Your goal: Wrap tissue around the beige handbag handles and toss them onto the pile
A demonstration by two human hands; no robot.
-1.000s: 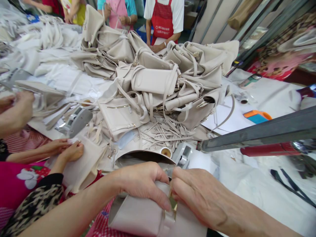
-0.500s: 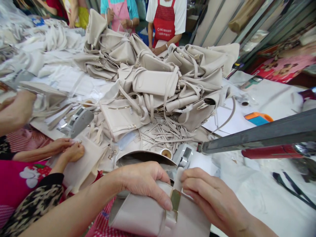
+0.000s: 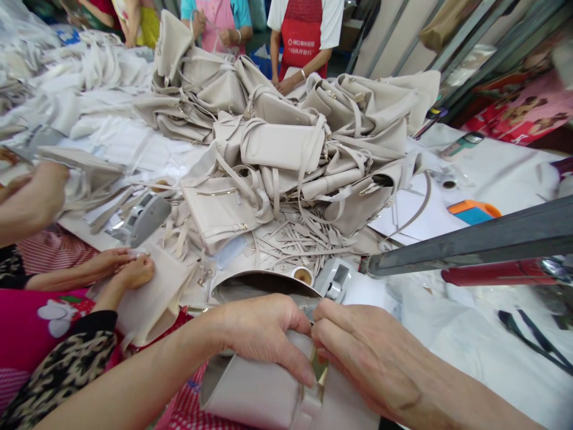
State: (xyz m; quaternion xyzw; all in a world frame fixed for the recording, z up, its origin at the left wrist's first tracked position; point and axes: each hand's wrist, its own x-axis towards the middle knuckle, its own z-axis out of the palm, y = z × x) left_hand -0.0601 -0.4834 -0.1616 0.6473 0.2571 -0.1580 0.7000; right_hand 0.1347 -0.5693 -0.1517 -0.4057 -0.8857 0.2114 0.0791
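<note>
Holding a flat, pale beige piece, a co-worker's hands (image 3: 120, 270) appear at left. At lower centre lies a smooth beige leather bag (image 3: 255, 385), its edge pinched by the left hand (image 3: 268, 334), thumb on top, forefinger curled over. Beside the thumb is a shiny gold metal plate (image 3: 320, 367). A grey tape dispenser (image 3: 335, 280) stands beyond. The right hand (image 3: 362, 352) has bent fingers pressed together at the plate; what they pinch is hidden.

A pale beige bag (image 3: 255, 385) with a gold-coloured metal plate (image 3: 320, 367) lies tilted below the heaped bags (image 3: 282, 143).
</note>
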